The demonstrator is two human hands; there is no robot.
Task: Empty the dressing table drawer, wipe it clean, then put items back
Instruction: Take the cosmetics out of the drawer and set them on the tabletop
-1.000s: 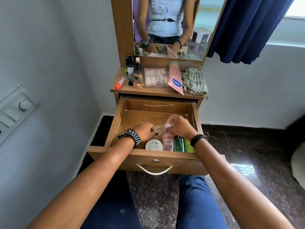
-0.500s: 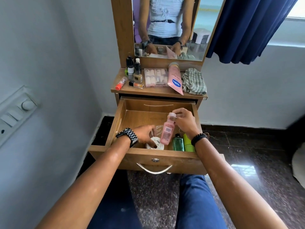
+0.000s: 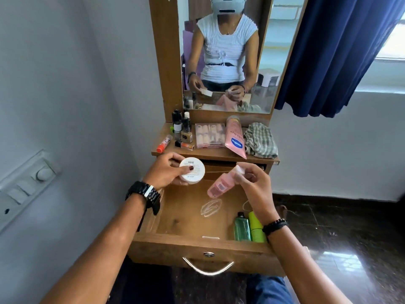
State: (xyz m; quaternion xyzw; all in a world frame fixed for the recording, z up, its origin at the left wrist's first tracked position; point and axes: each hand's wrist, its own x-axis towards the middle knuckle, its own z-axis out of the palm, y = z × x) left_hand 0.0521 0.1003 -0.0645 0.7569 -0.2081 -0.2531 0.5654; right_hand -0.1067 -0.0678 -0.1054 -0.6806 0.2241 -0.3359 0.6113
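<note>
While I watch from afar, hidden: my right forearm covers the drawer's (image 3: 197, 244) right wall and part of the lime container (image 3: 256, 229).
Left hand (image 3: 166, 172): fingers grip a white round jar (image 3: 192, 170) above the drawer's back-left corner.
Right hand (image 3: 255, 185): fingers pinch a tilted pink bottle (image 3: 219, 186).
Front-right corner: green bottle (image 3: 241, 228).
Tabletop: folded cloth (image 3: 260, 140) at its right edge.

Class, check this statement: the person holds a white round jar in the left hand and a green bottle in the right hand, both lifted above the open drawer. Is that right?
Not quite. In the head view the right hand holds a pink bottle, not a green one. The green bottle lies in the open drawer. The left hand does hold the white round jar.
</note>
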